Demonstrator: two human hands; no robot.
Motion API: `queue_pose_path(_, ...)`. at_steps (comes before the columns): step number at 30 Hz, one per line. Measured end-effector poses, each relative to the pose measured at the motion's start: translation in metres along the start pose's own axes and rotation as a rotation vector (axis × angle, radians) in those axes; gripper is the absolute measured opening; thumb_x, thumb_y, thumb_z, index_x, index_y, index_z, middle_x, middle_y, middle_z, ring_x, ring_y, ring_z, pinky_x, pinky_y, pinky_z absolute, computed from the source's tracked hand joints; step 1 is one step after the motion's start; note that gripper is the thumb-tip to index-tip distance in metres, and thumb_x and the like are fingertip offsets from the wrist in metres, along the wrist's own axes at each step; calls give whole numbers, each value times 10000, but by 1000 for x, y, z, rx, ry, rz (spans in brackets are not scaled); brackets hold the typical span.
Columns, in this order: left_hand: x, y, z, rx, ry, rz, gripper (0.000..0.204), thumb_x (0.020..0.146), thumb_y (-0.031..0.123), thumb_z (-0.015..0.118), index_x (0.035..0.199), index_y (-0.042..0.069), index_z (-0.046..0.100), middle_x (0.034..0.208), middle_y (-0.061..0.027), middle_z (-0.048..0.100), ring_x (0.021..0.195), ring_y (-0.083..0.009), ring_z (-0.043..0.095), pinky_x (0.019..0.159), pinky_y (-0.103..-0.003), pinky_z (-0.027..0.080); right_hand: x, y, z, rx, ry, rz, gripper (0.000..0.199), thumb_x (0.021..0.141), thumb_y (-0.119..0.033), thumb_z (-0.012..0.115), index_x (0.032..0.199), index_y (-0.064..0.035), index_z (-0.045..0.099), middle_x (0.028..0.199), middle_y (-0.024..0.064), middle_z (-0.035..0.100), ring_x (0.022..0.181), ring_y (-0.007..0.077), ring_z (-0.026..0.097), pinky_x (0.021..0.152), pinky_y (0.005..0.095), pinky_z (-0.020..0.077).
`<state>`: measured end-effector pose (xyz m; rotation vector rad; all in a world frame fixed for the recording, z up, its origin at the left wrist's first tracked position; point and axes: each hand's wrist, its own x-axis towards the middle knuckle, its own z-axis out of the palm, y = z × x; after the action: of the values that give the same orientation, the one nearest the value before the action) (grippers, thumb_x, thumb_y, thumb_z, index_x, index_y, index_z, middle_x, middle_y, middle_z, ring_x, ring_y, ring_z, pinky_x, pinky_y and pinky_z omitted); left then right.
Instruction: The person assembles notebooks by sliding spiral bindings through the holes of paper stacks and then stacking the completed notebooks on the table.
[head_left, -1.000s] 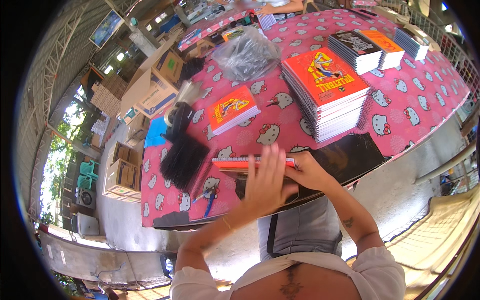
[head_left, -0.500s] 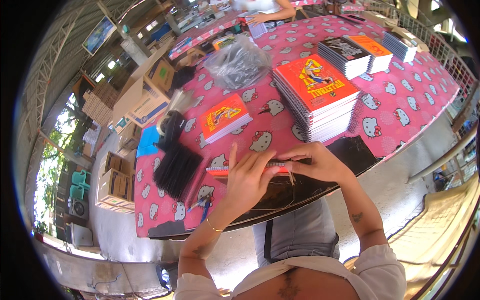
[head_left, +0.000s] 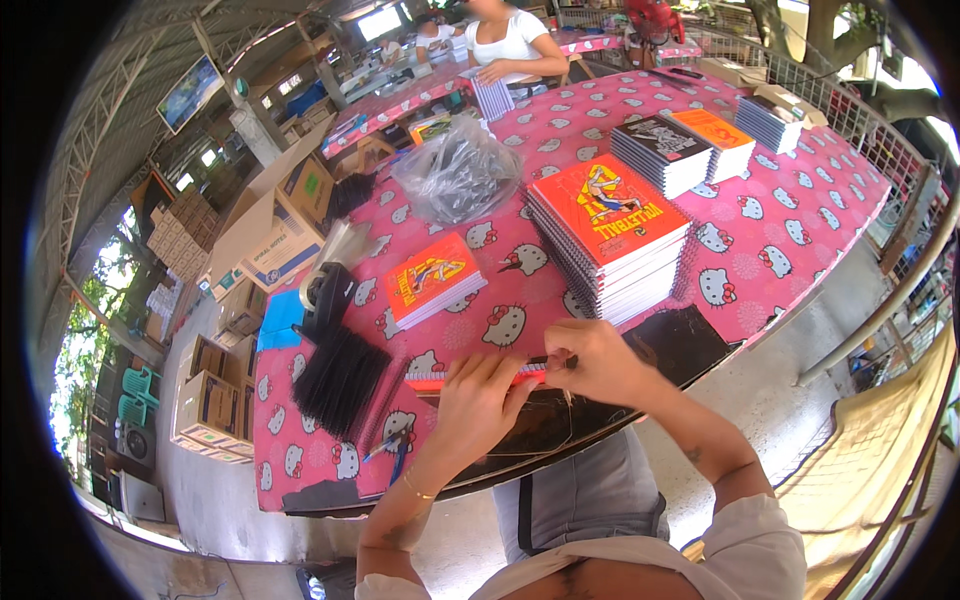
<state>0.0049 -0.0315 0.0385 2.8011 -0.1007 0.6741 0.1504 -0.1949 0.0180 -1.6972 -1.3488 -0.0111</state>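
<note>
A red-covered spiral notebook (head_left: pixel 424 381) stands on its edge at the near side of the table, spine up. My left hand (head_left: pixel 482 402) is closed over its middle, fingers on the far side and thumb on the near side. At the right end of the spine my right hand (head_left: pixel 598 366) is closed in a pinch around the dark end of the binding coil (head_left: pixel 560 364); its fingertips are partly hidden. A tall stack of spiral notebooks (head_left: pixel 608 215) with red covers rises just beyond. Left of it lies a short stack of unbound red-covered books (head_left: pixel 434 278).
Black binding coils (head_left: pixel 342 385) lie at left, beside a tape dispenser (head_left: pixel 330 300) and pens (head_left: pixel 393 448). A clear plastic bag (head_left: pixel 460 170) sits farther back. More notebook stacks (head_left: pixel 662 150) stand at far right. Across the table is another person (head_left: pixel 510 50). Cardboard boxes (head_left: pixel 215 410) stand left.
My right hand has gone from loosely spread fingers to a tight pinch at the spine's right end. My left fingers have closed more over the notebook. The view has tipped upward.
</note>
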Motion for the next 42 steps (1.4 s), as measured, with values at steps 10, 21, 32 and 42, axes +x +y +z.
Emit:
queue_pose_path(10,105,3,-82,81,831,384,358,792,-89,623,1102,46,739,1063,-150,754,1002,-334,697,875,-431,534,-20,61,-134,-602,751,135,575,902,-255,782,1373,7,580,1334,223,638,1247,376,618,1020,447,500)
queue_pose_path(21,179,-50,56,-395,19,406,399,858,-98,599,1214,33,723,1316,-164,687,1324,-317,598,1121,-399,467,-19,145,-152,166,389,372,488,955,-210,754,1365,25,630,1202,126,716,1077,164,649,955,334,521)
queue_pose_path(32,33,-272,57,209,59,-15,289,873,108,716,1160,78,719,1078,-193,715,1001,-392,689,827,-496,558,-99,79,-161,-32,1007,257,451,1015,-181,622,1426,-9,546,1353,137,627,1220,225,596,1066,373,446)
queue_pose_path(42,59,-113,-44,250,437,19,150,926,33,653,1071,24,690,897,-139,673,834,-316,646,794,-401,448,-23,-16,-11,12,455,16,603,866,-108,795,1388,27,524,1259,186,656,1222,308,615,1079,413,441)
